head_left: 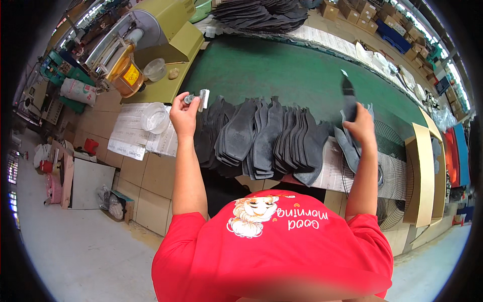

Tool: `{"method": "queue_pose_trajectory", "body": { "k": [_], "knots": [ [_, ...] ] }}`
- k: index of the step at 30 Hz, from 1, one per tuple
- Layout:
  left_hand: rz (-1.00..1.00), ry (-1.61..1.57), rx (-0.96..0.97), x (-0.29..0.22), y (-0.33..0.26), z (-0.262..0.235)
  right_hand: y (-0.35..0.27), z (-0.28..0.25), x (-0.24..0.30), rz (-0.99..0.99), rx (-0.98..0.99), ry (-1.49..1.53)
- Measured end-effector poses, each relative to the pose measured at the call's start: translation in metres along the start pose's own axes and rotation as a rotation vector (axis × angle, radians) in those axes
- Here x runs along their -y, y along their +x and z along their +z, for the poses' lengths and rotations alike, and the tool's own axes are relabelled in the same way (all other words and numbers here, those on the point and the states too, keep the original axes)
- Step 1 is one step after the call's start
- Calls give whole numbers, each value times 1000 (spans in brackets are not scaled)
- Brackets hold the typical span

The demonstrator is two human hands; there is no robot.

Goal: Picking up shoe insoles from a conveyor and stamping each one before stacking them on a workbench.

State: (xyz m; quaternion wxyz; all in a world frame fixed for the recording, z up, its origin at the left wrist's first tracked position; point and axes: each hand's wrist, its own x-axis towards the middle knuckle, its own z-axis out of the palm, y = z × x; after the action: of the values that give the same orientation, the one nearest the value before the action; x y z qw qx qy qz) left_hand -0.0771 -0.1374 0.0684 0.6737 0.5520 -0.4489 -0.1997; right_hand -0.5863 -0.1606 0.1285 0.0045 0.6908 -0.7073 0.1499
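My left hand (183, 118) is closed on a small tool with a pale flat head (204, 99), perhaps a brush; its exact kind I cannot make out. It is raised just left of several overlapping stacks of dark grey, shaped flat pieces (239, 133), like shoe insoles, along the near edge of the green belt (241, 65). On the right, my right hand (363, 127) grips one dark flat piece (348, 90) by its near end, its far tip pointing away over the belt. More grey pieces (347, 151) lie below that hand, partly hidden by it.
An olive-green machine (173, 38) with an amber container (130, 75) stands left of the belt. A clear plastic tub (155, 118) sits on paper-covered board. At right are a wire fan guard (385, 166) and an open cardboard box (421, 173). A dark pile (261, 15) lies beyond.
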Motion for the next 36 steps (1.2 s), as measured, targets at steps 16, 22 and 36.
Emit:
{"method": "queue_pose_trajectory", "body": {
  "k": [16,22,36],
  "knots": [
    [-26,-84,1,-24,-16,10,-24,59,271,-424,554,92],
    [-7,-81,-59,-27,-29,-19,-22,75,308,-456,699,-38],
    [44,-182,-64,-47,-20,-11,-11,78,274,-333,518,437]
  ]
}}
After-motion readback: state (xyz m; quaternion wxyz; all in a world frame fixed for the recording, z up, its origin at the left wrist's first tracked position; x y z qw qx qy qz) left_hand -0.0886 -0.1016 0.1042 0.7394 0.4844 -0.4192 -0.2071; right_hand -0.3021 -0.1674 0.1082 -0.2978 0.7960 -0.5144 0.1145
